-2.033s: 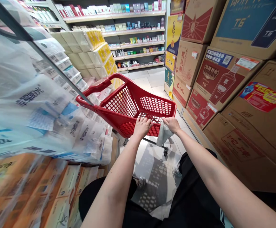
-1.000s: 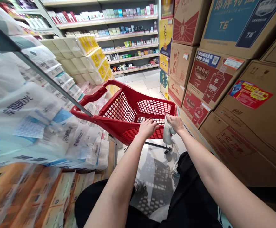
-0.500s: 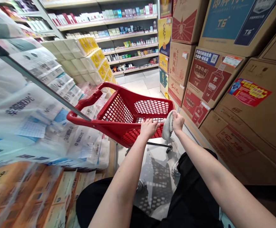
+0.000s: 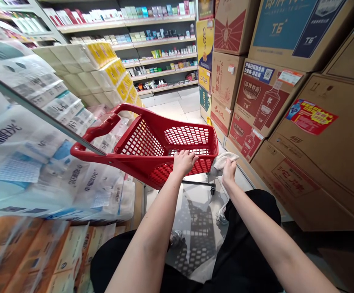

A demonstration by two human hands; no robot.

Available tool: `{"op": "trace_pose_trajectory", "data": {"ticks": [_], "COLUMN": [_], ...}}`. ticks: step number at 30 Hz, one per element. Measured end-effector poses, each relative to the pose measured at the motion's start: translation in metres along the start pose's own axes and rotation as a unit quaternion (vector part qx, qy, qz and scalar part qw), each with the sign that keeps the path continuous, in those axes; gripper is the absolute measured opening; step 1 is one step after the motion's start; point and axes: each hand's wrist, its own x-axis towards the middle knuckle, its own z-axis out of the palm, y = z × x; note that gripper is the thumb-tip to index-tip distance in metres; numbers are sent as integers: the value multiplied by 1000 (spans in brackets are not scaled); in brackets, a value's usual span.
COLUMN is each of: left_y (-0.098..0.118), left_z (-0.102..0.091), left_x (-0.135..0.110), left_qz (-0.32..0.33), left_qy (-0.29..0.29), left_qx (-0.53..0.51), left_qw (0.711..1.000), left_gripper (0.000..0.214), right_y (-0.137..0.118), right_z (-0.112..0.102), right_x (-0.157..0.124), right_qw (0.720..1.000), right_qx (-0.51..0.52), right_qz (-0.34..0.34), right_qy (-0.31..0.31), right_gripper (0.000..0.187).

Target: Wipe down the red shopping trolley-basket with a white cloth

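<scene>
A red plastic shopping cart (image 4: 140, 162) with lattice walls stands side-on before me, its handle to the left. My left hand (image 4: 183, 162) rests over the near rim of its basket, fingers bent across the edge. Beyond the basket's right end, my right hand (image 4: 229, 171) grips a pale grey cloth (image 4: 222, 162), bunched between thumb and fingers. The cloth lies close to the cart's end wall; whether it touches is unclear. Part of the basket floor shows through, with nothing visible on it.
Stacked cartons (image 4: 256, 97) line the right side. Plastic-wrapped paper packs (image 4: 82, 171) and orange packs (image 4: 18, 244) are piled on the left. A grey metal pole (image 4: 42, 110) slants across the cart's handle. Stocked shelves (image 4: 128, 24) stand behind, past a tiled floor (image 4: 177, 103).
My right hand has moved down with the cloth, off the basket's end to just outside it. The cloth, hanging before, is now bunched sideways. My left hand stays on the rim; the view has shifted slightly.
</scene>
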Motion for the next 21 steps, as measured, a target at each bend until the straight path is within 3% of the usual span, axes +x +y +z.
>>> {"op": "trace_pose_trajectory", "data": {"ticks": [4, 8, 14, 18, 21], "left_y": [0, -1, -1, -1, -2], "left_z": [-2, -2, 0, 0, -1], "left_x": [-2, -4, -7, -7, -5], "left_qz": [-2, -5, -17, -13, -9], "left_qy": [2, 3, -2, -15, -19], "left_qx": [2, -3, -1, 3, -2], "left_qw": [1000, 1000, 1000, 1000, 1000], "left_gripper": [43, 43, 42, 41, 41], "right_y": [-9, -13, -9, -3, 7], "right_z": [19, 37, 60, 66, 73], "right_x": [-10, -24, -25, -20, -20], "right_qw": [980, 971, 941, 943, 949], "right_qx": [113, 182, 221, 204, 206], "right_qz": [124, 104, 141, 141, 151], "right_qy": [110, 114, 212, 223, 186], "right_gripper": [54, 44, 34, 34, 34]}}
